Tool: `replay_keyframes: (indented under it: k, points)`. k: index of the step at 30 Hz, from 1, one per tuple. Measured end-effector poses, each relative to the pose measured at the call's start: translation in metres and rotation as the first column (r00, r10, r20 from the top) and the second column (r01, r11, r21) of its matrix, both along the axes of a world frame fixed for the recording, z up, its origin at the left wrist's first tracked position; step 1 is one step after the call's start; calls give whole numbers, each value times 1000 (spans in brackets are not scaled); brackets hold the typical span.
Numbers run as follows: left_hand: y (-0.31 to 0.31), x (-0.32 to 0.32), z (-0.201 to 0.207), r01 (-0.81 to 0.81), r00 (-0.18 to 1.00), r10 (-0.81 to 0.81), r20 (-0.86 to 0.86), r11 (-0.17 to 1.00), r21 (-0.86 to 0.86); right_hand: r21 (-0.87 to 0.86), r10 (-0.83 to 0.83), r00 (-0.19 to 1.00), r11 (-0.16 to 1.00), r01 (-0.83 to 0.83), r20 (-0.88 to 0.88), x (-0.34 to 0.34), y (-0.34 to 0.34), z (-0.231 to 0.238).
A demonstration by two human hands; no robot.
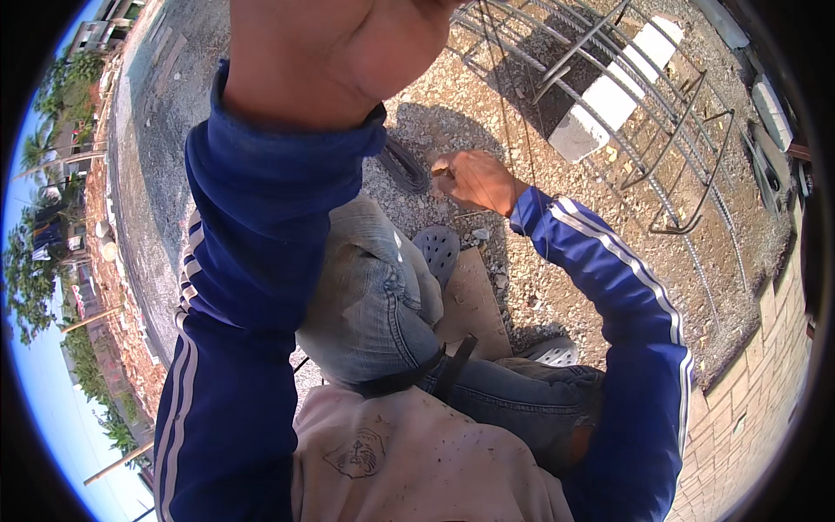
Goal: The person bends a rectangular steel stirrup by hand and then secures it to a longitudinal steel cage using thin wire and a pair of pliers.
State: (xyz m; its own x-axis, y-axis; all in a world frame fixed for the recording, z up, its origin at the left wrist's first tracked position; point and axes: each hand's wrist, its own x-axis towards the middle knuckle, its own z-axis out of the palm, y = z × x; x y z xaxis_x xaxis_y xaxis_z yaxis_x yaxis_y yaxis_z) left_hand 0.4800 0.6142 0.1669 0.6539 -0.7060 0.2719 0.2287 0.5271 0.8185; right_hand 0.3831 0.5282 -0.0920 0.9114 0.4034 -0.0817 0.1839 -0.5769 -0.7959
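My left hand [344,52] is raised close to the camera at the top edge, its fingers mostly out of the picture. Lower down, over the gravel, my right hand [481,181] is closed with its fingers curled together; what they grip, if anything, is too small to make out. Beside it lies a bundle of dark tie wire [404,167]. Thin dark strands [515,100] run from near my left hand down past my right wrist. To the right stands a rebar cage [600,96] of long ribbed bars with bent stirrups [681,228].
A pale block [616,91] sits beneath the bars. My feet in grey clogs [437,252] are near a flat brown board [474,300]. A block wall [739,426] borders the right side, with more loose bars [765,174] beside it. Gravel ground [539,287] surrounds me.
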Motion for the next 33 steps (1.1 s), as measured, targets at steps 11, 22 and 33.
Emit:
replay_keyframes:
  k: [11,22,33]
  points:
    - [-19,-22,15,-95,965,135,-227,979,178,-233,-6,972,971,62,234,4,76,-116]
    - [-17,-13,-4,-77,972,109,-208,984,158,-428,591,807,732,-530,11,-14,37,-74]
    - [-36,-15,-8,-166,913,206,-351,976,141,911,-203,945,274,307,-257,-29,-126,143]
